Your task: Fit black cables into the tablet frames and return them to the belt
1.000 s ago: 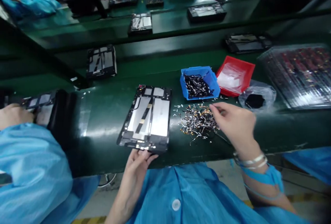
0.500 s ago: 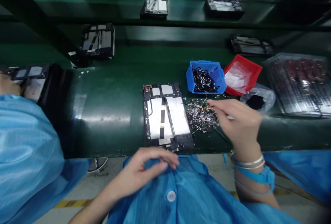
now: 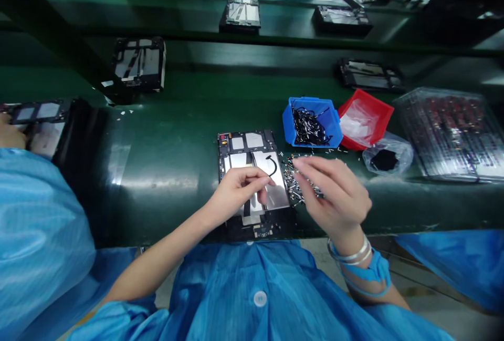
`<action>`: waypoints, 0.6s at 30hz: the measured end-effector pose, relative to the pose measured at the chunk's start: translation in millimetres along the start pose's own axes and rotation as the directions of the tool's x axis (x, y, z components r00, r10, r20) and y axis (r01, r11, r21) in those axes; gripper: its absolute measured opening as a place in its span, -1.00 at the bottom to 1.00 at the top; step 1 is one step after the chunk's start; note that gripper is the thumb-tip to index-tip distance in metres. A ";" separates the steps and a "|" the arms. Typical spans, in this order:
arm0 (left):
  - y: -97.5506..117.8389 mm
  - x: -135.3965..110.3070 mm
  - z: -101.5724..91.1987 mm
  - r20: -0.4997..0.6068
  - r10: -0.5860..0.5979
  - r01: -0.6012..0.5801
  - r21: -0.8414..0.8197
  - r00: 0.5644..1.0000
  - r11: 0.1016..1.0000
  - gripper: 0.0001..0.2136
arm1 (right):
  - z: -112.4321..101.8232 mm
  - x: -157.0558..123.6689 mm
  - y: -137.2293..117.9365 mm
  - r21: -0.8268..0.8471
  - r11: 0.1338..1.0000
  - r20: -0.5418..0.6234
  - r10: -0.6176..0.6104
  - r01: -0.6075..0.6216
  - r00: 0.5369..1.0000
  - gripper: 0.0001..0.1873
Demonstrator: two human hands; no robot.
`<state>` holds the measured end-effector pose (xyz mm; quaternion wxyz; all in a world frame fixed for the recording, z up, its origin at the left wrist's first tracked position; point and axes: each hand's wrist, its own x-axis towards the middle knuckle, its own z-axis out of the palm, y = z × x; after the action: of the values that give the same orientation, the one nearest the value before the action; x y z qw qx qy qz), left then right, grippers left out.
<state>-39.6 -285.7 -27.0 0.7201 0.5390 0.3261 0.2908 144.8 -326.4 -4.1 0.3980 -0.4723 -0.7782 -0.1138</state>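
A tablet-like device (image 3: 277,194) lies in front of me with its inside facing up, showing silver panels and a black frame. Over its middle, my left hand (image 3: 246,187) pinches a short black cable (image 3: 274,165) by its lower end. The cable curves up above a silver panel. To the right, my right hand (image 3: 334,194) hovers over a loose pile of small cables (image 3: 291,183); its thumb and index finger are slightly apart, with nothing visible between them. The hand covers much of the pile.
Behind the pile stands a blue bin (image 3: 289,125) of black cables, beside a red bin (image 3: 380,128) holding clear plastic. A plastic bag (image 3: 407,157) and stacked clear trays (image 3: 452,136) are farther right. A co-worker's blue sleeve (image 3: 39,225) is at left.
My left hand has risen from the table edge onto the device and now holds a black cable. My right hand has shifted left, and its fingers have parted slightly.
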 end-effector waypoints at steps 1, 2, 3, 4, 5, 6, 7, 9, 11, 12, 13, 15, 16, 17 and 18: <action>-1.5 1.4 0.2 -0.033 0.008 -0.008 0.003 0.999 1.000 -0.76 | 2.7 -0.8 -3.7 0.008 1.000 -0.015 -0.014 0.014 1.000 -0.70; -2.8 2.7 0.5 -0.054 0.017 -0.016 0.018 0.998 1.000 -0.77 | 6.0 -1.5 -6.7 0.020 0.999 -0.005 -0.037 0.037 0.999 -0.74; -4.1 3.9 0.8 -0.072 0.029 -0.026 0.043 0.997 0.999 -0.79 | 9.8 -2.2 -8.8 0.026 0.998 0.021 -0.058 0.057 0.998 -0.78; -5.4 4.8 1.1 -0.090 0.044 -0.037 0.075 0.995 0.996 -0.81 | 13.8 -2.8 -9.8 0.026 0.998 0.051 -0.067 0.066 0.996 -0.81; -6.6 5.4 1.3 -0.104 0.059 -0.048 0.108 0.993 0.993 -0.82 | 17.7 -3.4 -9.9 0.023 0.998 0.074 -0.065 0.063 0.995 -0.83; -7.8 5.6 1.4 -0.111 0.076 -0.061 0.133 0.991 0.989 -0.82 | 21.2 -4.0 -9.2 0.023 0.998 0.085 -0.055 0.053 0.995 -0.84; -8.9 5.4 1.4 -0.107 0.094 -0.078 0.149 0.990 0.986 -0.82 | 24.0 -4.6 -8.1 0.029 0.999 0.087 -0.042 0.039 0.995 -0.84; -10.4 4.6 1.0 -0.074 0.123 -0.110 0.163 0.990 0.980 -0.81 | 27.5 -5.8 -5.9 0.049 0.999 0.078 -0.027 0.023 0.997 -0.84; -11.4 3.5 0.5 -0.048 0.140 -0.128 0.189 0.989 0.974 -0.77 | 29.1 -6.6 -5.0 0.057 0.998 0.075 -0.021 0.017 0.997 -0.83; -11.9 3.1 0.4 -0.050 0.146 -0.132 0.210 0.988 0.969 -0.75 | 29.5 -6.9 -5.3 0.051 0.999 0.076 -0.022 0.018 0.997 -0.83; -12.4 2.7 0.4 -0.057 0.152 -0.135 0.235 0.987 0.962 -0.74 | 29.9 -7.1 -6.0 0.041 0.999 0.080 -0.020 0.017 0.997 -0.82; -13.7 2.4 0.8 -0.075 0.167 -0.140 0.282 0.983 0.949 -0.74 | 30.2 -7.2 -7.5 0.010 1.000 0.090 -0.015 0.014 0.996 -0.82; -14.3 2.3 1.0 -0.075 0.165 -0.136 0.292 0.983 0.947 -0.74 | 29.9 -7.1 -7.6 -0.002 1.000 0.098 -0.014 0.014 0.995 -0.83; -14.9 2.2 1.2 -0.070 0.151 -0.125 0.285 0.986 0.950 -0.75 | 29.2 -6.9 -6.8 -0.008 1.000 0.106 -0.014 0.015 0.994 -0.83; -15.5 2.2 1.2 -0.064 0.123 -0.103 0.261 0.990 0.960 -0.75 | 27.8 -6.6 -4.7 -0.011 1.000 0.114 -0.012 0.014 0.993 -0.84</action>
<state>-36.3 -288.6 -42.0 0.6127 0.6337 0.3581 0.3079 128.2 -317.8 -26.3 0.3495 -0.4752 -0.8020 -0.0940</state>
